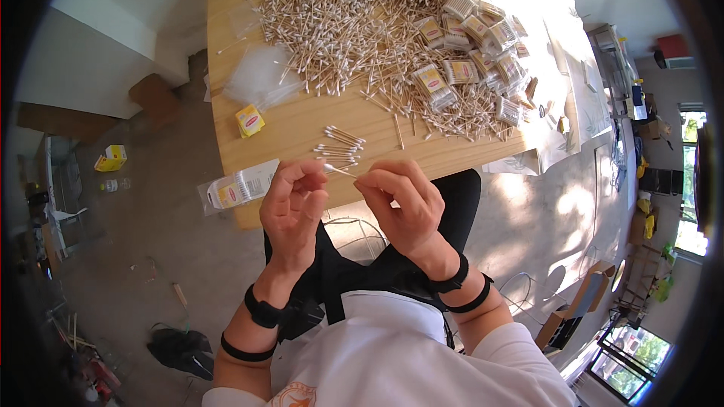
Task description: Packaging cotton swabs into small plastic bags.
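Note:
Over the table's near edge, my right hand [403, 203] pinches a cotton swab [341, 171] by one end. Its other white tip points left, close to the fingertips of my left hand [292, 207]. That left hand is loosely curved, thumb apart from the fingers, with nothing seen in it. Just beyond lies a small group of cotton swabs [341, 143], roughly side by side. Left of my left hand, a clear bag [245, 185] with a yellow label and cotton swabs in it lies at the table edge.
A large heap of loose cotton swabs [332, 22] covers the far part of the wooden table [302, 117]. Filled swab packs [460, 71] pile up at its right. Clear empty bags [260, 79] and a stack of yellow cards [250, 120] lie at the left.

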